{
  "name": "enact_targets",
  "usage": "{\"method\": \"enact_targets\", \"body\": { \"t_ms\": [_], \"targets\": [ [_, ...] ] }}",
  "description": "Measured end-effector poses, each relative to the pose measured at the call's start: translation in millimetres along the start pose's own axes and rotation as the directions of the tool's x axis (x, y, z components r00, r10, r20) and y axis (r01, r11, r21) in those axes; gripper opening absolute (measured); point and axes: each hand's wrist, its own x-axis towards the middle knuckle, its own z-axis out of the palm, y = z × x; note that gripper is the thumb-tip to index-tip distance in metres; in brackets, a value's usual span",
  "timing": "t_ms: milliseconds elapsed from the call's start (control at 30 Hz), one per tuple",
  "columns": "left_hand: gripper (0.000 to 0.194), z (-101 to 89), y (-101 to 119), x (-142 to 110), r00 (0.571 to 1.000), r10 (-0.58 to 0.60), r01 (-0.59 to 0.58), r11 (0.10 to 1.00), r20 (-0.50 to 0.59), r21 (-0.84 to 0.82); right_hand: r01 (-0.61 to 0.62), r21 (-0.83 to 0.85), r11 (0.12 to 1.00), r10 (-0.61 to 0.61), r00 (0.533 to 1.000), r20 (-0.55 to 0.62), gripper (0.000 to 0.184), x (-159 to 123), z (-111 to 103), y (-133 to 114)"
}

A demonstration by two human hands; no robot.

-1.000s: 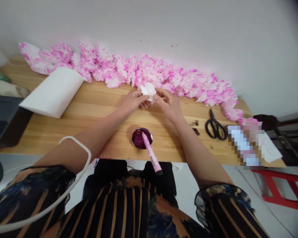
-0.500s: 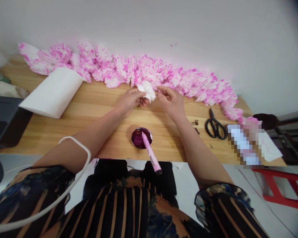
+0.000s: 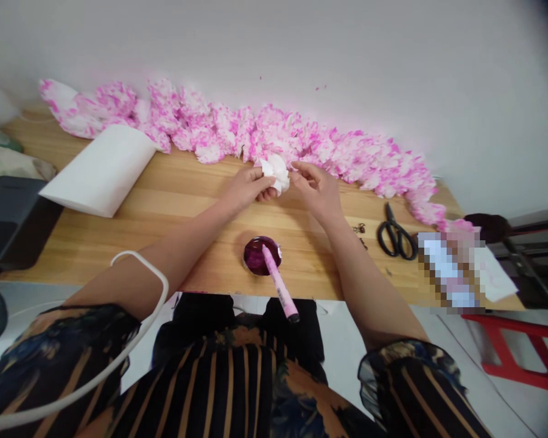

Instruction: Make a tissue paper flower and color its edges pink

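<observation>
A small white tissue-paper flower (image 3: 274, 170) is held over the far middle of the wooden table (image 3: 173, 213). My left hand (image 3: 245, 187) pinches its base from the left. My right hand (image 3: 317, 190) has its fingertips pinched at the flower's right edge. Just behind them, a long row of pink-and-white paper flowers (image 3: 256, 131) lies along the wall. Nearer me, a small dish of dark magenta dye (image 3: 258, 255) stands near the front edge, with a pink marker (image 3: 279, 284) resting on its rim and sticking out over the table edge.
A stack of white paper (image 3: 100, 170) lies at the left, with a black device (image 3: 9, 219) beside it. Black scissors (image 3: 395, 234) and some small metal bits (image 3: 360, 231) lie at the right. A red stool frame (image 3: 516, 353) stands beyond the right end.
My right fingers have let go of the flower's petals, drawn slightly away, then come back to its right edge. The flower has turned a little in my left hand.
</observation>
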Motion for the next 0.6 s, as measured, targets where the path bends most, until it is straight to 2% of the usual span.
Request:
{"method": "enact_targets", "body": {
  "t_ms": [133,233,333,433,600],
  "targets": [
    [0.018,1.6,-5.8,1.6,0.994,0.101,-0.106,0.973,0.035,0.204,0.053,-0.026,0.998,-0.051,0.996,0.076,0.036,-3.8,4.3,-9.4],
    [0.02,2.2,-10.4,1.8,0.984,0.163,-0.177,0.946,0.07,0.273,0.035,-0.054,0.998,-0.033,0.998,0.045,0.029,-5.9,9.2,-11.2],
    [0.024,2.7,-9.5,0.0,0.98,0.181,-0.196,0.946,0.08,0.26,-0.011,-0.024,1.0,0.01,1.0,-0.019,0.025,-6.1,10.3,-9.8],
    [0.03,2.8,-3.9,-2.5,0.983,0.179,-0.182,0.958,0.033,0.22,-0.016,-0.013,1.0,0.015,0.998,-0.066,0.023,-6.0,9.0,-9.5],
    [0.03,3.5,4.5,-5.3,0.99,0.142,-0.14,0.98,-0.005,0.139,-0.003,-0.031,1.0,0.001,0.998,-0.065,0.022,-6.2,9.1,-8.5]
  ]
}}
